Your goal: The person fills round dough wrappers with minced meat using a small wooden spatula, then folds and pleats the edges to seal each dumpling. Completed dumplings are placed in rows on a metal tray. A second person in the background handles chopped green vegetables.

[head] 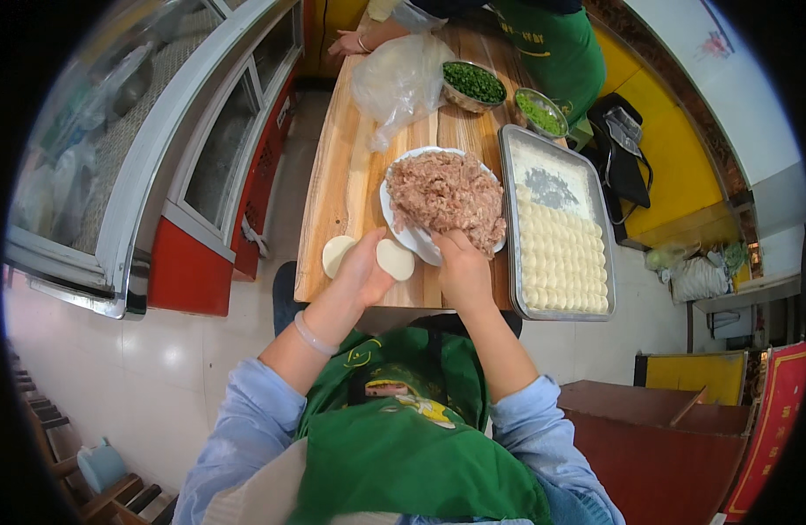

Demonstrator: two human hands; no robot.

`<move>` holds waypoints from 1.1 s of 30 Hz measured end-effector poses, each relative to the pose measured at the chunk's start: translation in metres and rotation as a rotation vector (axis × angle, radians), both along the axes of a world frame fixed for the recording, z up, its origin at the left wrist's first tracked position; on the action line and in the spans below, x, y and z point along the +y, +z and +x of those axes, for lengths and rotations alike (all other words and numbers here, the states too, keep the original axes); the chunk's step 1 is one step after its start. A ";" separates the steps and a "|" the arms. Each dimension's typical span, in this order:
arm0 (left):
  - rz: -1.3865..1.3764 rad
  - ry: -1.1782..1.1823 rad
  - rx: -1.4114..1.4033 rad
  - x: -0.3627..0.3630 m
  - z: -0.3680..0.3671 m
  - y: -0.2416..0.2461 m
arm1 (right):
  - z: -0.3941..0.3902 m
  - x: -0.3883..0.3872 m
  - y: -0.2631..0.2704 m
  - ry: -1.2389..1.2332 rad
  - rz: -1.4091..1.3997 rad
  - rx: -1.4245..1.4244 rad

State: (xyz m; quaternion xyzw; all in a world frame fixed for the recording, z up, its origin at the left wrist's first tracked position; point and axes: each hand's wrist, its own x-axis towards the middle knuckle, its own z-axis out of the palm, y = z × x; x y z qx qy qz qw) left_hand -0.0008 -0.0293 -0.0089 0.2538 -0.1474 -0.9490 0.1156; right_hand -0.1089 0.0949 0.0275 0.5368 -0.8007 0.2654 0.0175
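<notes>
A round dough wrapper (396,260) lies on the fingers of my left hand (362,272), near the front edge of the wooden table (350,177). Beside that hand, partly behind it, more round dough (337,254) rests on the wood. My right hand (463,266) reaches to the lower edge of a heap of minced meat (445,193) on a white plate (406,237); its fingertips are partly hidden, and any tool in them cannot be made out. Right of the plate, rows of filled dumplings (560,259) stand in a floured metal tray (611,289).
Beyond the plate are a clear plastic bag (403,82), a bowl of dark chopped greens (474,83) and a bowl of lighter ones (541,111). Across the table stands a person in a green apron (560,52). A glass-fronted cabinet (199,164) stands left, a black chair (619,151) right.
</notes>
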 end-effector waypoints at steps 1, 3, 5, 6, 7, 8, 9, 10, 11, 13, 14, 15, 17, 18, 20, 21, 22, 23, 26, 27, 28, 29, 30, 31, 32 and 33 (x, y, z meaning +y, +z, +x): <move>-0.002 0.016 0.019 -0.007 -0.005 0.003 | 0.000 0.000 -0.004 -0.006 -0.076 0.006; -0.017 -0.057 0.059 -0.019 -0.011 0.010 | 0.005 0.012 -0.009 0.004 -0.144 -0.061; -0.005 -0.107 0.074 -0.025 -0.016 0.016 | 0.021 0.025 -0.016 -0.009 -0.140 0.077; -0.003 -0.115 0.072 -0.026 -0.017 0.018 | 0.031 0.031 -0.020 -0.038 -0.150 0.131; -0.003 -0.117 0.059 -0.025 -0.017 0.019 | 0.038 0.035 -0.024 0.028 -0.171 0.170; -0.004 -0.119 0.045 -0.025 -0.017 0.020 | 0.046 0.038 -0.027 0.035 -0.150 0.161; -0.010 -0.130 0.079 -0.024 -0.017 0.021 | 0.049 0.041 -0.029 0.058 -0.120 0.146; -0.020 -0.124 0.078 -0.023 -0.015 0.021 | 0.046 0.046 -0.028 0.030 -0.166 0.091; -0.011 -0.092 0.050 -0.022 -0.014 0.021 | 0.043 0.048 -0.027 0.029 -0.198 0.041; -0.003 -0.036 0.034 -0.019 -0.011 0.019 | 0.033 0.056 -0.019 0.001 -0.308 -0.148; -0.001 -0.024 0.019 -0.018 -0.010 0.019 | 0.029 0.059 -0.015 -0.024 -0.305 -0.173; 0.001 -0.011 0.006 -0.017 -0.010 0.018 | 0.027 0.061 -0.011 -0.059 -0.337 -0.202; -0.009 0.004 0.002 -0.014 -0.011 0.016 | 0.034 0.060 -0.008 -0.057 -0.232 -0.072; -0.022 0.009 0.012 -0.014 -0.012 0.015 | 0.038 0.057 -0.009 -0.060 -0.198 -0.010; -0.039 0.012 0.026 -0.014 -0.012 0.012 | 0.049 0.052 -0.011 -0.019 -0.227 0.030; -0.044 0.009 0.027 -0.015 -0.012 0.011 | 0.051 0.049 -0.013 0.075 -0.218 0.039; -0.051 0.002 0.060 -0.017 -0.011 0.009 | 0.048 0.048 -0.013 0.006 -0.240 -0.056; -0.035 0.008 0.043 -0.019 -0.009 0.007 | 0.042 0.046 -0.014 -0.038 -0.292 -0.140; -0.003 -0.011 0.085 -0.023 -0.008 0.003 | 0.022 0.037 -0.015 0.053 -0.324 -0.223; 0.000 -0.025 0.091 -0.024 -0.008 0.002 | 0.016 0.033 -0.015 0.109 -0.299 -0.244; 0.017 -0.046 0.119 -0.025 -0.008 0.002 | 0.013 0.029 -0.016 0.125 -0.269 -0.168; 0.003 -0.037 0.081 -0.025 -0.008 0.003 | 0.010 0.026 -0.016 0.025 -0.263 -0.140; 0.002 -0.037 0.063 -0.024 -0.008 0.004 | 0.010 0.024 -0.017 -0.032 -0.232 -0.121; -0.009 -0.032 0.061 -0.024 -0.008 0.005 | 0.010 0.023 -0.018 -0.116 -0.235 -0.106; -0.019 -0.028 0.035 -0.023 -0.007 0.007 | 0.012 0.025 -0.018 -0.120 -0.237 -0.069; -0.031 -0.030 0.019 -0.022 -0.006 0.009 | 0.014 0.026 -0.019 -0.075 -0.182 -0.048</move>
